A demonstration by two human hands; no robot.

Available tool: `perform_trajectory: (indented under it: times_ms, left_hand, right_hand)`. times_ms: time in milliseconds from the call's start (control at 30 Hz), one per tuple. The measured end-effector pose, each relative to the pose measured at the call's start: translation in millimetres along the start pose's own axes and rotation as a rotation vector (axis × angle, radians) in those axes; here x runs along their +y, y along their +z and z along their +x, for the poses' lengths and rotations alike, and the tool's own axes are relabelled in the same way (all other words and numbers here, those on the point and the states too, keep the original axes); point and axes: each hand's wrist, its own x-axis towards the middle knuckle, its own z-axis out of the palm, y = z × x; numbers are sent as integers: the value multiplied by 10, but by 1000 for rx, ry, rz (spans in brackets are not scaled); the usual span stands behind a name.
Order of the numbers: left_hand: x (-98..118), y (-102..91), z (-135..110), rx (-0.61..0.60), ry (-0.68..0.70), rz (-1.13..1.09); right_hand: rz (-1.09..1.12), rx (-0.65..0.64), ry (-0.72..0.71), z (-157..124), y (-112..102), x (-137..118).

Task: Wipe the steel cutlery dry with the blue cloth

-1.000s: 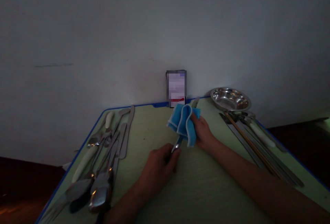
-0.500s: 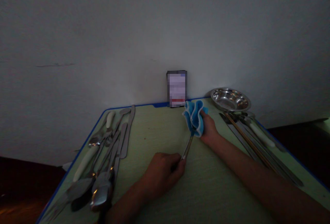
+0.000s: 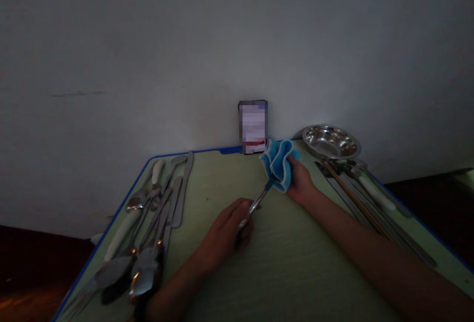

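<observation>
Slim, shiny metal utensil (image 3: 254,207), tilted above the bench (image 3: 211,179); far end hidden in folded blue cloth (image 3: 280,165), pale-edged. Near end in left hand (image 3: 226,233), fingers curled round it; right hand (image 3: 301,182) fingers grip the cloth. Round, polished metal bowl (image 3: 331,149) far right; cutlery (image 3: 178,208) overlapping at left.

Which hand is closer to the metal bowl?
Right. The right hand, gripping the blue cloth, is front-left of the bowl; the left hand, holding a utensil, is farther left and nearer the camera.
</observation>
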Motion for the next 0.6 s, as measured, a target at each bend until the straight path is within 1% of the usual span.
perform_trajectory:
  times_ms: [167,300,367,467,533,600]
  left_hand:
    - [-11,38,-22,56,33,86]
    - [1,51,-34,19,42,231]
    - [7,41,-44,-4,59,287]
    - [7,21,-64,-19,72,362]
    - [7,19,-76,-12,78,377]
    - [10,27,-86,21,86,370]
  right_hand:
    - [27,-54,52,-35,19,-21]
    - [7,-77,68,-42,28,-27]
    - [-15,-60,42,-56,33,-13]
    - [-85,-33,-45,-99,35,31]
    - [-134,-49,-90,-132,32,60]
    - [-161,-77,-97,-160,31,75]
